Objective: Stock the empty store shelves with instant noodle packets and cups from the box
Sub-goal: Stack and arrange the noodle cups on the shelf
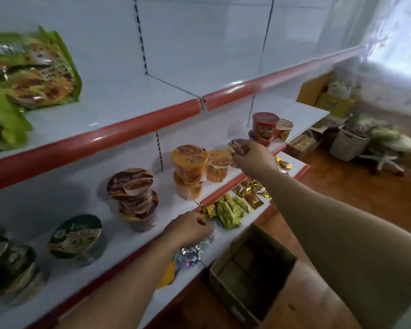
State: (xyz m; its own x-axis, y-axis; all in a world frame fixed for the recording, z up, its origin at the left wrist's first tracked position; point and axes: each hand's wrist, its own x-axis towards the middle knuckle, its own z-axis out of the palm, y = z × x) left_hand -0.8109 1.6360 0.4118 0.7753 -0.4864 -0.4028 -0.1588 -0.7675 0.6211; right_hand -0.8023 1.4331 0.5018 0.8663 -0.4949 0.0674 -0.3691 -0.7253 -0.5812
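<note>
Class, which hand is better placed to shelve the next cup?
Right: the right hand grips a cup above the shelf, between the orange cups and red cups. The left hand is low at the shelf's front edge, with no cup.

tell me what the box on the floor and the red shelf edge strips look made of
Box: matte brown cardboard, judging by its folded flaps and dull surface. Shelf edge strips: glossy red, probably plastic or painted metal; bright highlights run along them.
</note>
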